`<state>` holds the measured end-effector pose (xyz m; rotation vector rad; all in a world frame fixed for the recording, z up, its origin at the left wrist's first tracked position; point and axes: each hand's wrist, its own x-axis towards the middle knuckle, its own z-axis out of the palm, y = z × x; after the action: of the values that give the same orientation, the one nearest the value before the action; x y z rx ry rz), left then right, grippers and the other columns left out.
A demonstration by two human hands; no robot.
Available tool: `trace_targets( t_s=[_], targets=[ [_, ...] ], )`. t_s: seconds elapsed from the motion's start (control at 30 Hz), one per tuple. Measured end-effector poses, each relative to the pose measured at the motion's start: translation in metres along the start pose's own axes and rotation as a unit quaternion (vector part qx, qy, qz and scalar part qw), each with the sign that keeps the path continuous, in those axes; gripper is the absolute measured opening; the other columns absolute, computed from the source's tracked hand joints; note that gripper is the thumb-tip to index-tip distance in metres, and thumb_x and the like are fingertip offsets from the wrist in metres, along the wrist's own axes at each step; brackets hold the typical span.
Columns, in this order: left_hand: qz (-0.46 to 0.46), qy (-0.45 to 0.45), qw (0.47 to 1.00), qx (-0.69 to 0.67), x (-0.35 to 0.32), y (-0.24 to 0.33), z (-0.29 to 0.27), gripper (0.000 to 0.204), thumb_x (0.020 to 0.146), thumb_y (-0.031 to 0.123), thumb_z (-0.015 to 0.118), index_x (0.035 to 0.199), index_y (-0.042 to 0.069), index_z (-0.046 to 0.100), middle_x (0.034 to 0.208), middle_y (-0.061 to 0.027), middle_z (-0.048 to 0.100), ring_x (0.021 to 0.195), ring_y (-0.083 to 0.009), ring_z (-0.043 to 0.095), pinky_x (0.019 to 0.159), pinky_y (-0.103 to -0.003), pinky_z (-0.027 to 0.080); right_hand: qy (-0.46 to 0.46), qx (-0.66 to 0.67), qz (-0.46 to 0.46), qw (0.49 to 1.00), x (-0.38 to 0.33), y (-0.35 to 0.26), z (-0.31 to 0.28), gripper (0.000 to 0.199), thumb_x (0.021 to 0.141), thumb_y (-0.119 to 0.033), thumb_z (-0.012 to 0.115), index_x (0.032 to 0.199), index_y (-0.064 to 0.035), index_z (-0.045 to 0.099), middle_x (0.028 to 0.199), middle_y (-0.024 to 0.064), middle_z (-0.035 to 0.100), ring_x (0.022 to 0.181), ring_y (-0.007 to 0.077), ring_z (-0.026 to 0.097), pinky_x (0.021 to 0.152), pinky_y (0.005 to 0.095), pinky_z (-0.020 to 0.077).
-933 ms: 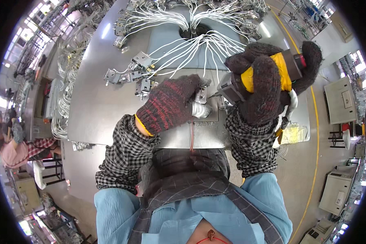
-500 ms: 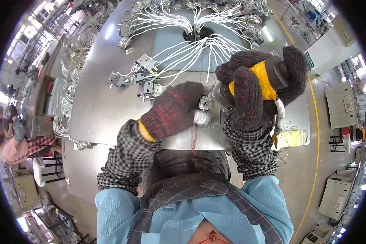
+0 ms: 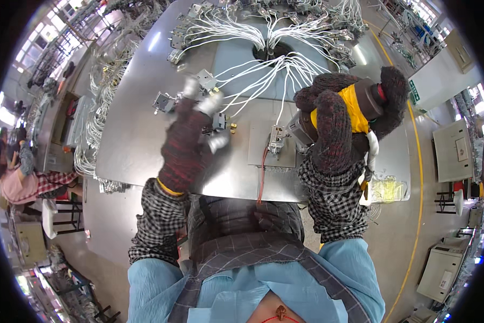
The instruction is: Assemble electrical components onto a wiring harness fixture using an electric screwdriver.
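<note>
Nearest is the dark checked apron (image 3: 247,220) of the person, and in front of it stands the near edge of a metal table (image 3: 139,134). A thin red cord (image 3: 262,185) goes over this edge, and its far end reaches a small metal box (image 3: 277,139). This box lies on a flat square plate (image 3: 257,145), in the near middle part of the table. At the near right corner there is a yellowish transparent packet (image 3: 390,189).

On the right, the right hand (image 3: 336,137), in a dark knitted glove, is closed firmly around a power tool (image 3: 355,107) with yellow wrapping. The front end of the tool is just beside the small metal box, on its right.

On the left, the left hand (image 3: 185,148) is somewhat blurred; its fingers and thumb, with white-wrapped tips, stand apart. They are at a group of other boxes (image 3: 206,79), but I cannot tell if they touch one.

Farther, many white wires (image 3: 244,91) spread from a dark round hole (image 3: 262,55). At the far side, more metal parts (image 3: 180,40) lie close together at the wire ends.
</note>
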<state>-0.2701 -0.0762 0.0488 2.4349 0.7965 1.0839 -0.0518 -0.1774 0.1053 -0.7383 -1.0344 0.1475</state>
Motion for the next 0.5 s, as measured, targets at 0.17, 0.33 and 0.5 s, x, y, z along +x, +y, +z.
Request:
trace_targets(
  t_s=[0.17, 0.33, 0.5],
  targets=[
    [0.057, -0.059, 0.989, 0.119, 0.005, 0.005, 0.005, 0.057, 0.077, 0.013, 0.081, 0.132, 0.011, 0.063, 0.132, -0.0151, 0.063, 0.109, -0.0325, 0.066, 0.09, -0.043, 0.055, 0.027, 0.024, 0.012, 0.999, -0.003, -0.002, 0.002, 0.069, 0.09, -0.009, 0.074, 0.148, -0.0156, 0.038, 0.099, 0.0188, 0.068, 0.08, 0.0264, 0.07, 0.07, 0.0438, 0.0628],
    [-0.074, -0.1, 0.981, -0.152, 0.016, 0.009, -0.005, 0.05, 0.084, 0.006, 0.077, 0.131, 0.005, 0.061, 0.114, -0.008, 0.068, 0.101, -0.0152, 0.066, 0.084, -0.031, 0.056, 0.048, 0.064, 0.036, 0.996, -0.004, -0.002, 0.004, 0.075, 0.088, -0.007, 0.075, 0.151, -0.0164, 0.033, 0.099, 0.0189, 0.067, 0.08, 0.0254, 0.07, 0.071, 0.0434, 0.0627],
    [-0.152, -0.033, 0.819, -0.553, 0.029, 0.017, 0.006, 0.058, 0.089, 0.005, 0.072, 0.143, 0.007, 0.05, 0.127, -0.0121, 0.06, 0.099, -0.0202, 0.063, 0.091, -0.033, 0.053, 0.009, -0.033, -0.009, 0.999, -0.003, -0.007, 0.007, 0.08, 0.088, -0.006, 0.075, 0.153, -0.017, 0.03, 0.099, 0.0189, 0.067, 0.081, 0.0251, 0.07, 0.072, 0.0436, 0.0627]
  ],
)
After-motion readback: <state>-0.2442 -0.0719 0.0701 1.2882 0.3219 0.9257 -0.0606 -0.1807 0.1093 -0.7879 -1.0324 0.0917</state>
